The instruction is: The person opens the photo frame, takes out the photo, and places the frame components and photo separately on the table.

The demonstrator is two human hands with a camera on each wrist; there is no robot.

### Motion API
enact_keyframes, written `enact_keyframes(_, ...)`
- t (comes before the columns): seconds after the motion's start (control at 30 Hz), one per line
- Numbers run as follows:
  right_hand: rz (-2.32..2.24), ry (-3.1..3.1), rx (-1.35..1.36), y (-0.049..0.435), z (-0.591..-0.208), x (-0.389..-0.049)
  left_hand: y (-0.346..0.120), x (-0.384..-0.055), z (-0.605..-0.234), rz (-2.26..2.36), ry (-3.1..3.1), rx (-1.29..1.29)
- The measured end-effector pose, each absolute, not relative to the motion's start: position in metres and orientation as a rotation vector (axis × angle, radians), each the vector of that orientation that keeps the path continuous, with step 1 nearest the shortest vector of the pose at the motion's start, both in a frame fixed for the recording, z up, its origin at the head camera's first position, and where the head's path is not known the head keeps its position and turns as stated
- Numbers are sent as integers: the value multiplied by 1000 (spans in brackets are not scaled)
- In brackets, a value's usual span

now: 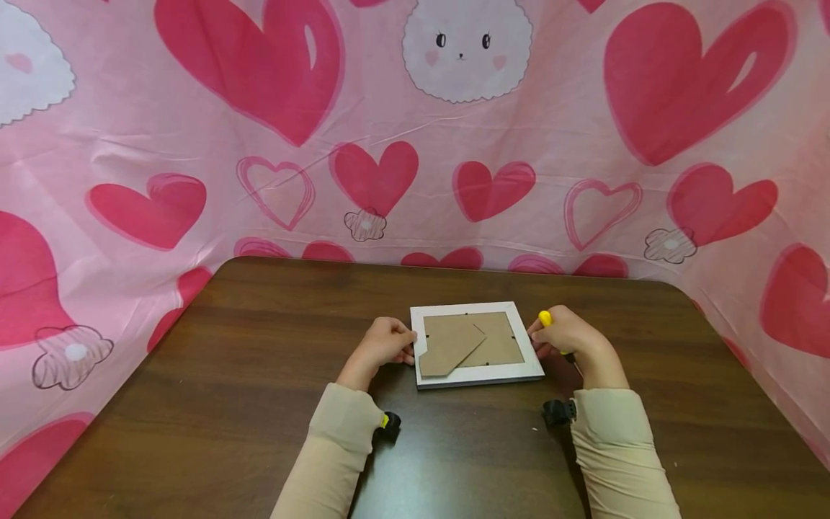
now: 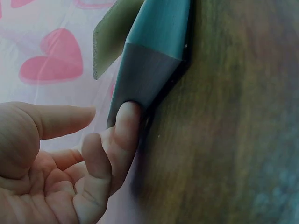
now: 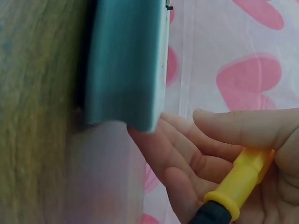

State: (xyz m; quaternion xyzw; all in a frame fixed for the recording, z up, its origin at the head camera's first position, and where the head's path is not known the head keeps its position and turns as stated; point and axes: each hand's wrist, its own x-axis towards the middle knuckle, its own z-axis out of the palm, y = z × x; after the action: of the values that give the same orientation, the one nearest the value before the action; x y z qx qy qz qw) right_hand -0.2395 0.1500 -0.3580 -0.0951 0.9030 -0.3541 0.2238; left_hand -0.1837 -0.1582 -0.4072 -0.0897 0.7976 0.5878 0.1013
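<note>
A white picture frame (image 1: pixel 478 377) lies on the table with its back up, showing a brown backing board (image 1: pixel 502 342) and a cardboard stand leg (image 1: pixel 447 349) slanting across it. My left hand (image 1: pixel 382 342) touches the left side; in the left wrist view, a fingertip (image 2: pixel 127 112) rests on the frame's edge and the thumb stands apart. At the right side is my right hand (image 1: pixel 570 335), its fingers touching the frame's edge. That hand also holds a screwdriver with a yellow handle (image 3: pixel 245 175) and black collar (image 3: pixel 212 214) against the palm. The screwdriver's tip cannot be made out.
The brown wooden table (image 1: pixel 259 404) reaches back to a pink cloth (image 1: pixel 415 115) printed with hearts, which hangs behind it and at the sides. A black wrist camera (image 1: pixel 389 427) sits by the left cuff, another wrist camera (image 1: pixel 559 412) by the right. Small specks lie on the tabletop.
</note>
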Motion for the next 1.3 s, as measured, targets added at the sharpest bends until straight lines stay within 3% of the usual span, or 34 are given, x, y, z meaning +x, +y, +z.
enact_keyframes(0.53, -1026, 2422, -286, 156, -356, -237, -164, -186, -408, 1814, 2268, -306)
enact_keyframes(0.83, -984, 2661, -102, 155, -361, -243, -170, -175, -398, 1644, 2240, -321)
enact_keyframes(1.3, -911, 2587, -236, 149, -370, -242, -163, -174, -396, 1697, 2231, -262)
